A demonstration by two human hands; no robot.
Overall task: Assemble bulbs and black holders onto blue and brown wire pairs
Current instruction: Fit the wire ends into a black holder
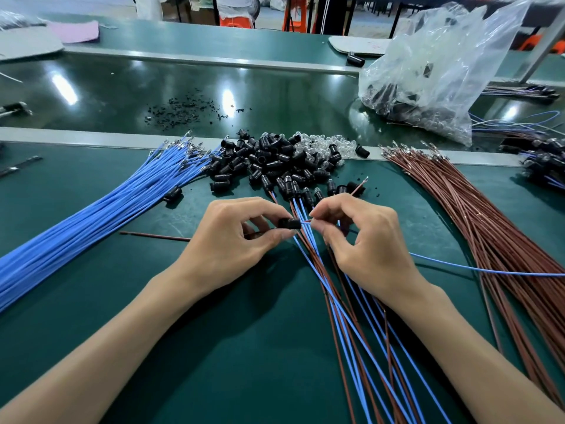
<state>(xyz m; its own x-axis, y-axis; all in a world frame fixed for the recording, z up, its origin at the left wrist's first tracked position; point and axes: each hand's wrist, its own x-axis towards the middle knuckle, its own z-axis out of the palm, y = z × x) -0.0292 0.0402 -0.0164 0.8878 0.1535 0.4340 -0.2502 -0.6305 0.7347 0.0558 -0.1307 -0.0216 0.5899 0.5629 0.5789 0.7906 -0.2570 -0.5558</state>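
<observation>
My left hand (232, 237) pinches a black holder (289, 223) between thumb and fingers. My right hand (363, 240) pinches a blue wire end (305, 222) that enters the holder's right side. Under both hands lies a fan of finished blue and brown wire pairs (345, 316) with holders at their far ends. A heap of black holders (269, 160) and clear bulbs (324, 142) sits beyond the hands. A blue wire bundle (91, 215) lies left, a brown wire bundle (501, 234) right.
A clear plastic bag (434, 71) with dark parts stands at the back right. Black scraps (183, 110) are scattered on the conveyor belt (91, 96). A lone brown wire (153, 237) lies left of my left hand. More assembled wires (544, 166) lie at the far right.
</observation>
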